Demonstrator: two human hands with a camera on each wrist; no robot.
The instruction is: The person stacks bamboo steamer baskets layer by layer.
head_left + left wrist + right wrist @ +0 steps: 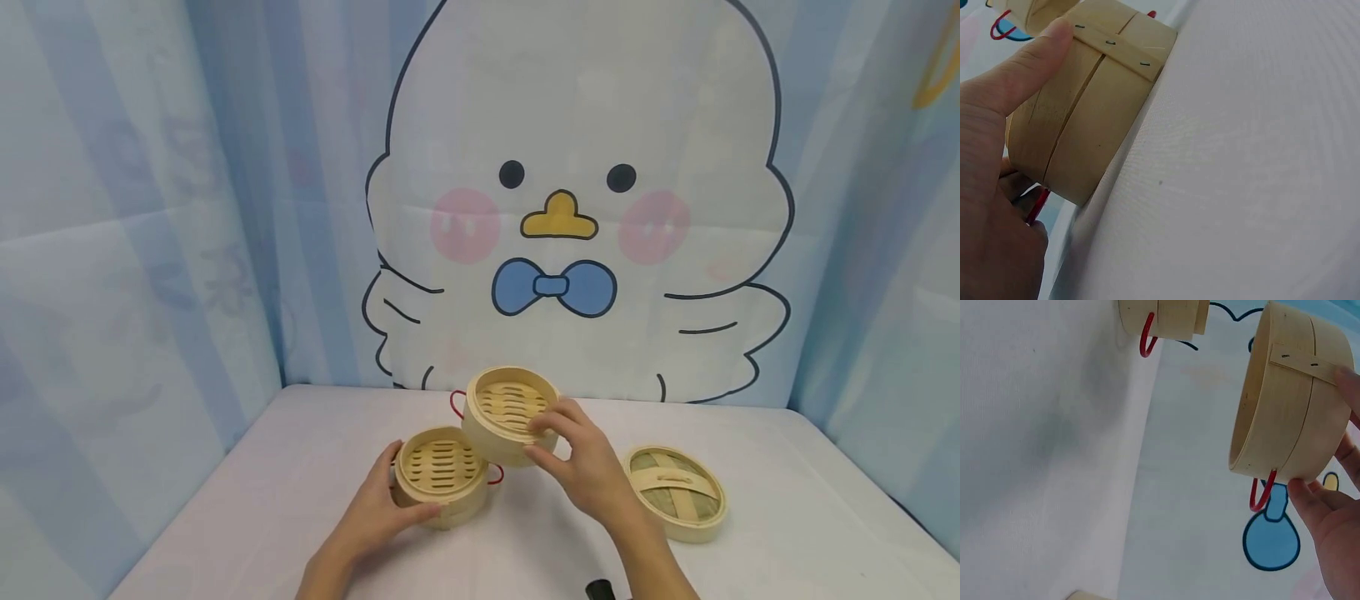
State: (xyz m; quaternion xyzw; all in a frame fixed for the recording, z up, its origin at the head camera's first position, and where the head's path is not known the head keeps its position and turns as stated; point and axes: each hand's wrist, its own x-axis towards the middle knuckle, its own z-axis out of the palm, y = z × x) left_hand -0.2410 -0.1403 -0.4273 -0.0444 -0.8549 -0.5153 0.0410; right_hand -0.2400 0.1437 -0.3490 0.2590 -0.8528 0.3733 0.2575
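Observation:
A round bamboo steamer basket (442, 467) with a slatted floor and red loop handles stands on the table. My left hand (375, 510) grips it from the left, with the thumb (1029, 65) along its near wall. A second bamboo steamer basket (512, 408) is raised off the table, just above and to the right of the first. At its right rim it is held by my right hand (592, 467), fingers inside and thumb outside. In the right wrist view this raised basket (1297, 394) is apart from the lower basket (1172, 319).
A bamboo steamer lid (675, 493) with a strap handle lies on the white table (247, 517), right of my right hand. A small black object (600, 590) shows at the bottom edge. Printed curtains (135, 292) surround the table's back and sides.

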